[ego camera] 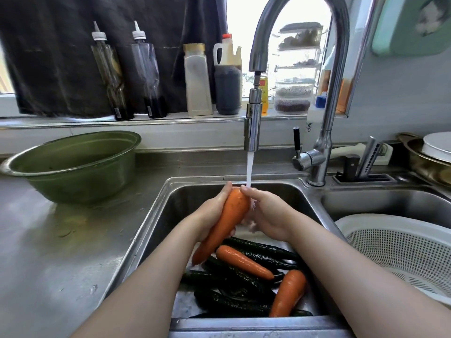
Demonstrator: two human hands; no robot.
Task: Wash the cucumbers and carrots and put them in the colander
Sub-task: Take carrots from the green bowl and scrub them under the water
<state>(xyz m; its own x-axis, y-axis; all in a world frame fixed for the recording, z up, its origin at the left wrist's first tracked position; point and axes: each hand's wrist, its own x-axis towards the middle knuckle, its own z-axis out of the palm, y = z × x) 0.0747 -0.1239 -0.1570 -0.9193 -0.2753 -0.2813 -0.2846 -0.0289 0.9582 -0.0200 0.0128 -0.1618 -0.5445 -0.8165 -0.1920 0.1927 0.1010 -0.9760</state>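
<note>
Your left hand (210, 215) grips the carrot (227, 220) at mid-length, fingers wrapped round it. Your right hand (266, 215) cups its thick end, fingers curled against it, under the water stream (249, 169) over the sink (151, 228). The carrot is stout, orange and glistening wet. Treat it as stiff, fairly heavy and slippery: hold the thick half, not the taper. Loose carrots (244, 262) and dark cucumbers (256, 250) lie below; the colander (400, 245) stands to your right.
</note>
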